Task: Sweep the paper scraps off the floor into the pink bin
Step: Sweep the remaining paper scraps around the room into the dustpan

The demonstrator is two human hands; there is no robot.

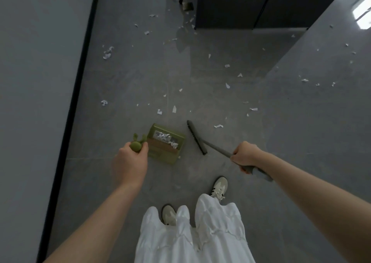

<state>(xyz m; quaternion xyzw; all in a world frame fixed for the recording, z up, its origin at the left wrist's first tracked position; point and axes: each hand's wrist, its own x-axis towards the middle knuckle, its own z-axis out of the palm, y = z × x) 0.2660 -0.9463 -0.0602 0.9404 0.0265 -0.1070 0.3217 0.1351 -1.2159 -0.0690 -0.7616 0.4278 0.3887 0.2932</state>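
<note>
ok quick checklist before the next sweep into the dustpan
1. Left hand grips the dustpan handle: ok.
2. Right hand grips the broom handle: ok.
3. Green dustpan open toward the broom head: cannot tell.
4. Earlier load kept: paper scraps in the pan: ok.
5. Floor cleared: scraps lie ahead, more further off: not ok.
6. Pink bin within reach: not in view, cannot tell.
</note>
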